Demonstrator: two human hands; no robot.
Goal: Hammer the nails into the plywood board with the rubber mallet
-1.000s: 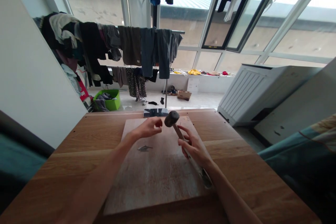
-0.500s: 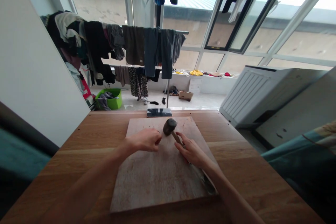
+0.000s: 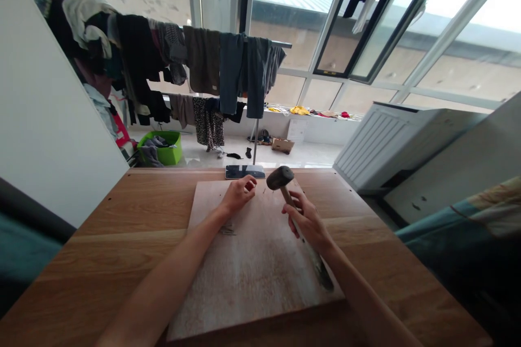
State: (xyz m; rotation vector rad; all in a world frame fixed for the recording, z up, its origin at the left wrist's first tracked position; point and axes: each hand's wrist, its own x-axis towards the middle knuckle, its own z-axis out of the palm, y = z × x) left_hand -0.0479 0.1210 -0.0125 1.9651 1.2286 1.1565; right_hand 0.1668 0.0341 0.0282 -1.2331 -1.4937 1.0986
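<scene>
A mallet (image 3: 280,178) with a dark, thick head and a wooden handle is in my right hand (image 3: 306,219), its fingers wrapped round the handle. The head is raised over the far part of a pale wooden board (image 3: 244,276). My left hand (image 3: 240,194) is near the board's far edge, thumb and fingers curled together; what they hold, if anything, is too small to make out. Several loose nails (image 3: 228,229) lie beside my left forearm. A thin nail (image 3: 264,190) stands between my hands. A dark, long thing (image 3: 323,276) lies along the board's right side, partly behind my right forearm.
The board rests on a wood-grain table (image 3: 134,217). A phone (image 3: 245,172) lies at the table's far edge. Beyond are a loaded clothes rack (image 3: 203,59), a green basket (image 3: 171,152) and a small cardboard box (image 3: 282,145). A white ribbed cabinet-like unit (image 3: 366,146) stands at right.
My left hand has moved away towards the board's far edge, uncovering the loose nails. The mallet has come up and to the right in my right hand. The view has shifted slightly.
</scene>
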